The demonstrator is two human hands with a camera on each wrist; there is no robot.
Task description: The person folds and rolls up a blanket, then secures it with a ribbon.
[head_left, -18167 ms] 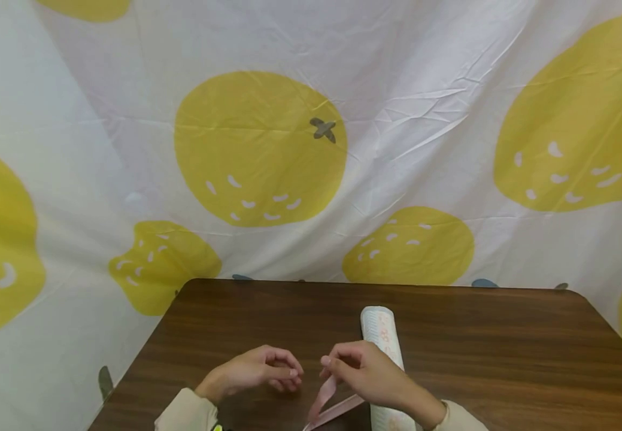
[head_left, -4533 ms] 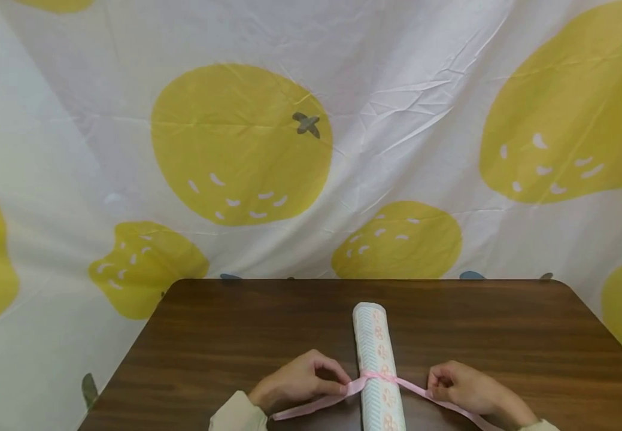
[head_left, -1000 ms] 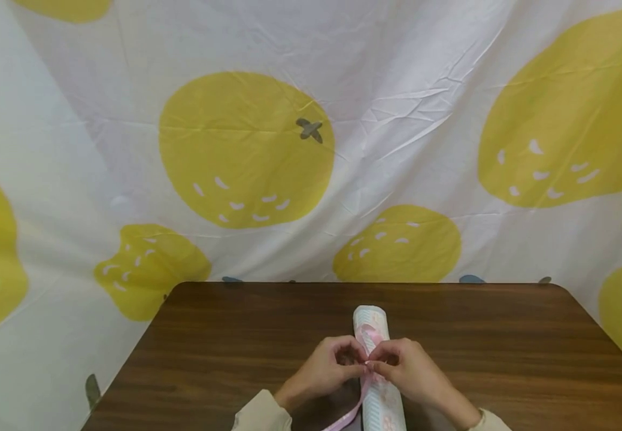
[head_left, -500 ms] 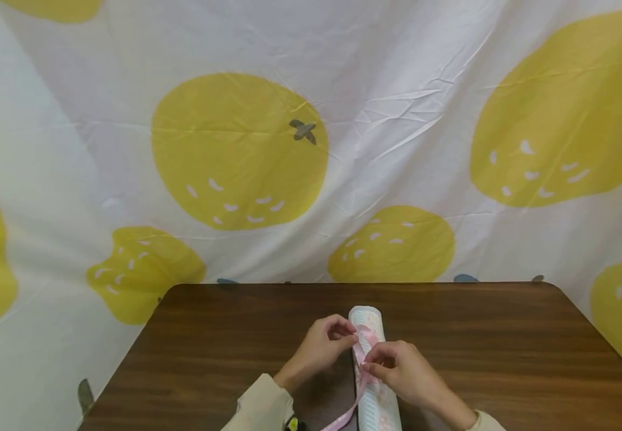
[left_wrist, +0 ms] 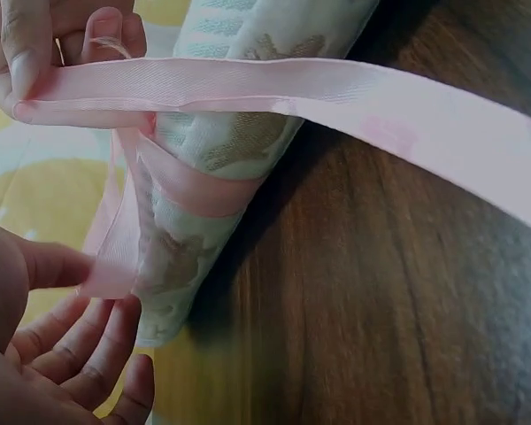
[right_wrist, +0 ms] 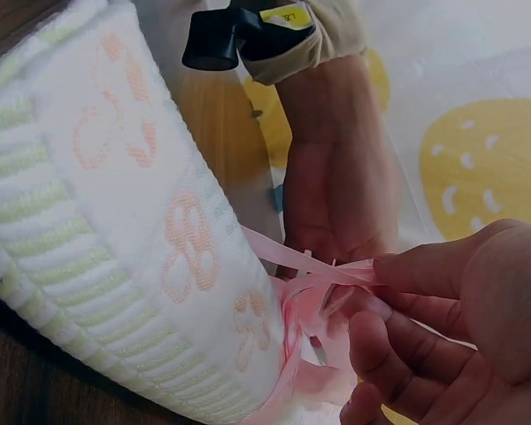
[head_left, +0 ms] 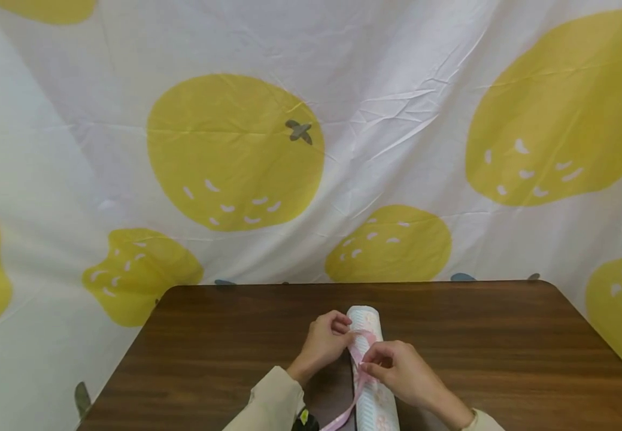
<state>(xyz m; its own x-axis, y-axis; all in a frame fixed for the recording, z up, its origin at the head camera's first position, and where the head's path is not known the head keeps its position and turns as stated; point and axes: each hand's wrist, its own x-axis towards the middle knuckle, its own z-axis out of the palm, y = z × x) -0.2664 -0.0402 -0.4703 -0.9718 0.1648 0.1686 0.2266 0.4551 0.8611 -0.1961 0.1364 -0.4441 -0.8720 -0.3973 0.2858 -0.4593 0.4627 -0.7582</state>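
Note:
A rolled-up towel (head_left: 373, 406), white with green ribs and orange motifs, lies lengthwise on the table. A pink ribbon (left_wrist: 208, 190) wraps round it, gathered into folds at a crossing on top. My left hand (head_left: 325, 341) is at the roll's left side, with a fold of ribbon pinched between thumb and fingers (left_wrist: 88, 354). Over the roll, my right hand (head_left: 404, 371) pinches the ribbon close to the crossing; its thumb and fingertip press together in the right wrist view (right_wrist: 442, 310). One ribbon tail (head_left: 345, 416) trails toward the front left.
The dark wood table (head_left: 478, 335) extends on both sides of the roll. Behind it hangs a white curtain (head_left: 386, 120) printed with yellow fruit. A black wrist camera (right_wrist: 217, 40) sits at the left sleeve.
Earlier the ribbon hung from my right hand, then ran across the roll with both ends pulled apart. Within the last second my left hand moved from the crossing toward the roll's far left.

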